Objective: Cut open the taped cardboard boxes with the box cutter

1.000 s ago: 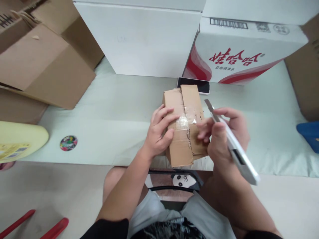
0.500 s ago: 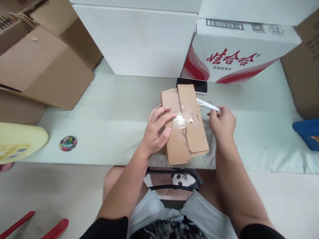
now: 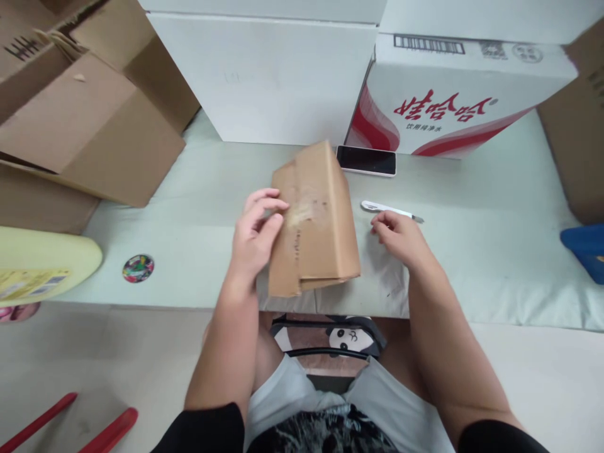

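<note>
A small brown cardboard box with clear tape across its top stands near the table's front edge, slightly blurred by motion. My left hand grips its left side, fingers curled over the taped top. My right hand rests on the table to the right of the box, fingers loosely bent, holding nothing. A white utility knife lies on the table just beyond my right fingertips. A phone lies face up behind the box.
A large white box and a white carton with red print stand at the back. Open brown boxes fill the left, another brown box the right. A round sticker, a yellow object and a blue object lie about.
My right hand put the knife down on the table and let go. My left hand shifted the box to the left and turned it.
</note>
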`<state>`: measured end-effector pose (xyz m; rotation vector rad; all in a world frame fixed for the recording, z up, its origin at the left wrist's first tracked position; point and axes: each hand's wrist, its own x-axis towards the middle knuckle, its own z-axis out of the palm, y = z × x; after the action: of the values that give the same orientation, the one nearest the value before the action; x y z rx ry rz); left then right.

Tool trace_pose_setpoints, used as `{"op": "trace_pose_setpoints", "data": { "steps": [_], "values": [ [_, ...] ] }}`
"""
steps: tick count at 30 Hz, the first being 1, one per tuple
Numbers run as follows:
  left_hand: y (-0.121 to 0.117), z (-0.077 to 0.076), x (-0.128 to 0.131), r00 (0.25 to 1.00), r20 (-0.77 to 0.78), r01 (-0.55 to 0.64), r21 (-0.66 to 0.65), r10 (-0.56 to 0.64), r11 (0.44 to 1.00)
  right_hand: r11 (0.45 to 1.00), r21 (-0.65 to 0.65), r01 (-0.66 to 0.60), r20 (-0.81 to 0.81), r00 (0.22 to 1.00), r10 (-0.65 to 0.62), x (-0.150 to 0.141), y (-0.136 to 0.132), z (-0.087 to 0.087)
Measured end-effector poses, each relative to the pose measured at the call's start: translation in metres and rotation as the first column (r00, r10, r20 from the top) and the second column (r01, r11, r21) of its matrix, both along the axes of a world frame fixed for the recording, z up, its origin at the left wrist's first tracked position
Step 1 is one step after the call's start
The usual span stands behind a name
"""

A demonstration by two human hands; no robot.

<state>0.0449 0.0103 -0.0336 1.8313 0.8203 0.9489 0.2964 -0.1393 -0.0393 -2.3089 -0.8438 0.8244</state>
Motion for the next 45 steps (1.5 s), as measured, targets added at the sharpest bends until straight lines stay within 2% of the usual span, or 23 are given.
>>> {"op": "trace_pose_setpoints", "data": {
  "steps": [2, 5, 8, 10, 12, 15, 17, 19, 23, 26, 28, 30, 33, 36, 38, 40, 43, 45],
  "values": [
    [0.007, 0.004, -0.006, 0.990, 0.003, -0.135, -0.179, 0.138, 0.975, 0.994, -0.004, -0.108, -0.144, 0.984, 0.106, -0.006, -0.001, 0.004],
    [0.009, 0.008, -0.010, 0.963, -0.038, -0.257, -0.422, 0.266, 0.870, 0.956, 0.013, -0.295, -0.346, 0.895, 0.281, -0.013, -0.005, 0.009],
    [0.008, 0.005, -0.007, 0.962, -0.076, -0.263, -0.522, 0.262, 0.812, 0.864, 0.143, -0.483, -0.426, 0.758, 0.494, -0.017, -0.011, 0.009],
    [0.008, -0.001, -0.004, 0.969, -0.107, -0.245, -0.537, 0.223, 0.807, 0.832, 0.226, -0.506, -0.370, 0.746, 0.554, -0.018, -0.013, 0.006],
    [0.009, -0.008, 0.000, 0.972, -0.146, -0.234, -0.535, 0.183, 0.812, 0.864, 0.269, -0.426, -0.290, 0.820, 0.494, -0.019, -0.013, 0.001],
    [0.010, -0.016, 0.006, 0.976, -0.180, -0.206, -0.550, 0.126, 0.810, 0.916, 0.340, -0.213, -0.207, 0.933, 0.294, -0.019, -0.012, -0.006],
    [0.010, -0.018, 0.008, 0.984, -0.157, -0.157, -0.569, 0.081, 0.807, 0.908, 0.401, -0.123, -0.243, 0.941, 0.235, -0.019, -0.012, -0.009],
    [0.010, -0.020, 0.009, 0.992, -0.121, -0.109, -0.579, 0.048, 0.808, 0.898, 0.430, -0.094, -0.328, 0.910, 0.252, -0.018, -0.012, -0.010],
    [0.010, -0.024, 0.007, 0.999, -0.032, -0.043, -0.590, 0.030, 0.806, 0.904, 0.400, -0.147, -0.495, 0.796, 0.348, -0.016, -0.012, -0.008],
    [0.010, -0.026, 0.005, 0.999, 0.045, 0.007, -0.620, 0.027, 0.784, 0.873, 0.464, -0.152, -0.555, 0.718, 0.420, -0.015, -0.013, -0.007],
    [0.009, -0.025, 0.005, 0.996, 0.087, 0.042, -0.636, 0.018, 0.771, 0.823, 0.539, -0.180, -0.514, 0.704, 0.491, -0.015, -0.014, -0.007],
    [0.008, -0.024, 0.005, 0.995, 0.101, 0.060, -0.645, 0.007, 0.762, 0.773, 0.578, -0.261, -0.443, 0.696, 0.566, -0.015, -0.015, -0.007],
    [0.007, -0.022, 0.006, 0.996, 0.088, 0.051, -0.657, 0.009, 0.752, 0.741, 0.569, -0.358, -0.373, 0.691, 0.620, -0.017, -0.017, -0.008],
    [0.007, -0.021, 0.006, 0.998, 0.069, 0.042, -0.632, 0.003, 0.774, 0.767, 0.552, -0.328, -0.307, 0.775, 0.553, -0.021, -0.017, -0.011],
    [0.007, -0.022, 0.007, 0.998, 0.065, 0.042, -0.614, -0.003, 0.788, 0.791, 0.548, -0.273, -0.215, 0.868, 0.448, -0.021, -0.017, -0.012],
    [0.006, -0.022, 0.007, 0.998, 0.070, 0.042, -0.621, 0.002, 0.783, 0.809, 0.544, -0.222, -0.134, 0.929, 0.346, -0.020, -0.016, -0.013],
    [0.005, -0.023, 0.006, 0.995, 0.100, 0.063, -0.630, 0.001, 0.774, 0.831, 0.531, -0.164, -0.117, 0.958, 0.263, -0.020, -0.016, -0.012],
    [0.004, -0.022, 0.004, 0.991, 0.135, 0.097, -0.610, -0.018, 0.787, 0.838, 0.532, -0.123, -0.146, 0.961, 0.233, -0.020, -0.016, -0.011]
  ]
}}
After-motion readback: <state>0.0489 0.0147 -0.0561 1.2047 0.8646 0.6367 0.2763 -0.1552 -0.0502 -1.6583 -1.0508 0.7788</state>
